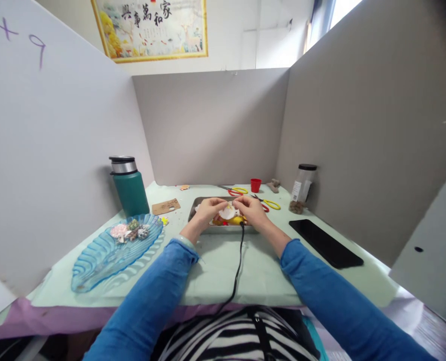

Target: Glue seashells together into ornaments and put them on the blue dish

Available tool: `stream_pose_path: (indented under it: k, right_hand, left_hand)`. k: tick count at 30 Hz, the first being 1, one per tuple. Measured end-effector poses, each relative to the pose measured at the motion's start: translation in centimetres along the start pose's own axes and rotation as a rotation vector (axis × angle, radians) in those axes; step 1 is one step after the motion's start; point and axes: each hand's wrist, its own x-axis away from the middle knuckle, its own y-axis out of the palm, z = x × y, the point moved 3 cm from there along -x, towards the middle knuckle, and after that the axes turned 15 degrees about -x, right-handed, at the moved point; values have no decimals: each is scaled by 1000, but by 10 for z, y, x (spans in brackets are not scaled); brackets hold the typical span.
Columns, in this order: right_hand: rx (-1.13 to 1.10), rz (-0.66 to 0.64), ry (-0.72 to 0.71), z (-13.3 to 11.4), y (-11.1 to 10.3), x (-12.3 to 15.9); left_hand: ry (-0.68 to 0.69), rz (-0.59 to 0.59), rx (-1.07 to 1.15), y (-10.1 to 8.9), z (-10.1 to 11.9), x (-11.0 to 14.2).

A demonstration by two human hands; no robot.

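Observation:
Over a metal tray [216, 229], both of my hands meet at a pale, fan-shaped white shell [227, 212]. My left hand [207, 209] pinches at its upper left edge, thumb and fingers together. From the other side, my right hand [250, 209] is closed with its fingertips at the upper right edge. Any smaller piece between the fingertips is too small to make out. Beneath the right hand, a yellow tool like a glue gun [235, 220] lies in the tray among colourful bits, its black cord [239, 265] running toward me.
To the left are a blue shell-shaped dish [106, 263] with small shells, a green bottle [131, 193] and a brown card [166, 206]. Behind the tray lie scissors [239, 191], more scissors [271, 204] and a red cup [255, 185]. A jar [302, 188] and black phone [325, 243] sit right.

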Motion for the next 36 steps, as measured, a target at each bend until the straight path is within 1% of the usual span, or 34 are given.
stream_pose_path:
  k: [6,10,14,19,23,26,29,31,36]
  right_hand:
    - [68,-36,-42,6,0,-1]
    - [71,-50,-69,8,0,-1]
    - [63,-45,-77,10,0,-2]
    - [5,-5,-69,13,-1,-4]
    - [2,-12,-77,14,-1,-4]
    - [32,-18,-82,13,-1,-4]
    - [66,-28,-80,9,0,-2]
    - [81,-31,-78,6,1,0]
    - [92,-30,-80,5,2,1]
  left_hand:
    - [6,44,-37,-1,-3,-2]
    - [-7,42,-9,-1,-2,-2]
    - [4,12,-4,0,-2,-1]
    - [22,-67,39,1,-4,-3]
    - [12,-46,53,0,-6,-5]
    - [-30,-50,49,1,-5,-4]
    - [-124,-40,34,2,-3,-1]
    - [-163,-26,35,2,-2,0]
    - [-152,-10,50,2,-1,0]
